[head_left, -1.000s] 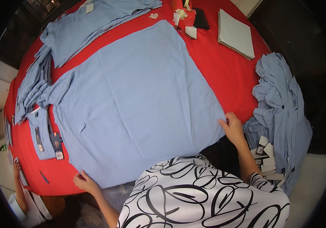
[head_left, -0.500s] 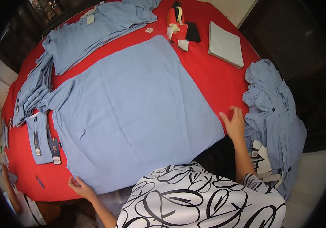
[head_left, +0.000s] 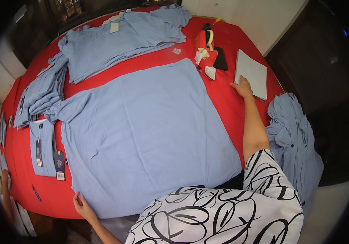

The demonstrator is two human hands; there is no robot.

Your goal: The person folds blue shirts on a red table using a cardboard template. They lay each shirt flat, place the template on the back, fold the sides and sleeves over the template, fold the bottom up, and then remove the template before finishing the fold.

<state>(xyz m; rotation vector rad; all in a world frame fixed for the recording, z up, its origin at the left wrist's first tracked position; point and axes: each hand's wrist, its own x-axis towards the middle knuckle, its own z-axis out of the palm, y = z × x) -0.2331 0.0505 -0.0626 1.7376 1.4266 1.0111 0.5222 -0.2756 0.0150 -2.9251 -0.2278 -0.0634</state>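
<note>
A light blue shirt (head_left: 142, 130) lies spread flat across the red-covered table in front of me. My left hand (head_left: 84, 206) rests at its lower left edge, fingers loosely apart and touching the cloth. At the far right, my right hand (head_left: 243, 87) reaches onto the near left part of a stack of white sheets (head_left: 252, 71). Its thumb is held away from the fingers, and the fingertips lie on the top sheet. No sheet is lifted off the stack.
Piled blue shirts (head_left: 117, 44) lie at the back, with folded ones (head_left: 44, 93) at left beside a tagged folded shirt (head_left: 42, 150). A tape dispenser (head_left: 207, 44) stands near a black flat object (head_left: 220, 59). More shirts (head_left: 290, 126) hang at right. A pen (head_left: 36, 194) lies front left.
My right hand has moved from beside the shirt's right edge up to the white stack. My left hand stays at the shirt's lower left edge. The view has shifted slightly.
</note>
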